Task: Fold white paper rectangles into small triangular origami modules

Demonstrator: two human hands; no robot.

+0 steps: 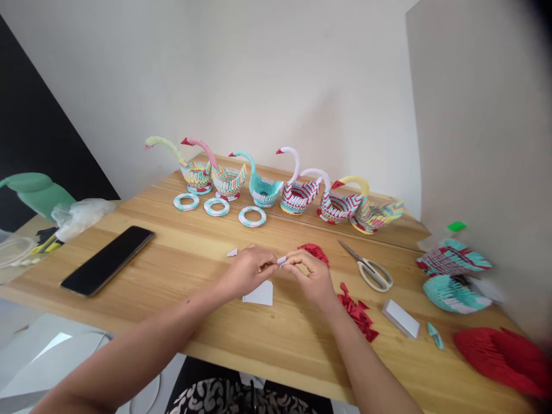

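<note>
My left hand [248, 271] and my right hand [310, 275] meet over the middle of the wooden table [181, 270]. Both pinch a small folded white paper piece [281, 260] between their fingertips. Under the hands lies a white paper sheet [260, 294], and a small white folded triangle [232, 252] sits just to the left. Red folded paper pieces [359, 313] lie beside my right wrist, with another red pile [316, 252] behind my right hand.
Several paper swans [263, 187] stand along the far edge, with three paper rings [217, 207] before them. A black phone [107, 260] lies left, scissors [370, 269] right. A white paper stack [401, 318], teal paper forms [452, 276] and a red form [500, 353] fill the right.
</note>
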